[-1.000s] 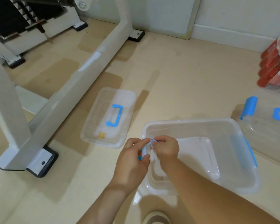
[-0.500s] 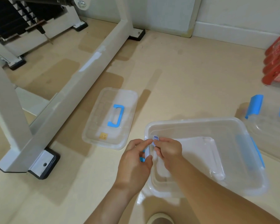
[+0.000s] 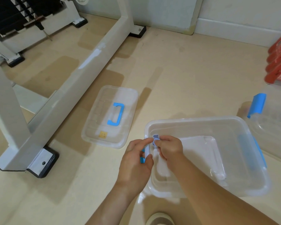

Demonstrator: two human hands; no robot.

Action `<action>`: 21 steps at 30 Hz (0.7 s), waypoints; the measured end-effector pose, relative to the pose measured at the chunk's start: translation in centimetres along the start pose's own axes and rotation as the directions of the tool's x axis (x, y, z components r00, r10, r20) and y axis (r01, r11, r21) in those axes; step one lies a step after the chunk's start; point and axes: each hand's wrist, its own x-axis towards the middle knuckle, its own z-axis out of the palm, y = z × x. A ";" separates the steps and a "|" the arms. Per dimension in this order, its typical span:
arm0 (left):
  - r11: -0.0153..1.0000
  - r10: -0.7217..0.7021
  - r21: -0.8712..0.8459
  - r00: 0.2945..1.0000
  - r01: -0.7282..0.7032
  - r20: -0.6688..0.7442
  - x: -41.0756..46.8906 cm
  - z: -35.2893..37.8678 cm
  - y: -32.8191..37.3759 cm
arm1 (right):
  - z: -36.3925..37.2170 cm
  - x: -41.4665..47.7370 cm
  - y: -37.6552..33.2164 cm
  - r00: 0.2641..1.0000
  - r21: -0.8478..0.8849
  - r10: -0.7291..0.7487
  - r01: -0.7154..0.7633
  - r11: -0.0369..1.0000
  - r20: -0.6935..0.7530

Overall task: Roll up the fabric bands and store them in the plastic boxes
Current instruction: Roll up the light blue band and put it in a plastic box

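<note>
Where both hands meet over the near-left corner of the open plastic box [image 3: 201,120], a small rolled fabric band [image 3: 156,140] sits between their fingertips. The right hand [image 3: 169,148] pinches the roll, while the left hand [image 3: 136,161], fingers curled, grips its other side with the forefinger.

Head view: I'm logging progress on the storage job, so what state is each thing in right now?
fabric band, wound into a small roll with a loose end sticking up, pinched between both hands.
left hand, index fingertip on the roll.
right hand, pinching the roll.
near plastic box, upright, lid off.
lid, lying flat on the floor.
right-hand box, lid on, partly out of frame.
</note>
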 end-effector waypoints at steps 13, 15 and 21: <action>1.000 0.002 0.029 0.999 -0.001 -0.035 -0.6 -0.2 -0.1 | -0.8 -0.7 -0.9 0.987 0.015 0.154 -0.155 0.988 0.050; 0.999 -0.014 0.044 0.999 0.016 -0.043 -0.5 -0.4 -0.1 | -1.0 -0.7 -1.1 0.984 -0.003 0.174 -0.174 0.985 0.041; 0.999 -0.029 0.044 0.997 0.032 -0.067 -0.5 -0.6 0.0 | -1.4 -0.9 -1.3 0.979 -0.073 0.201 -0.198 0.977 0.027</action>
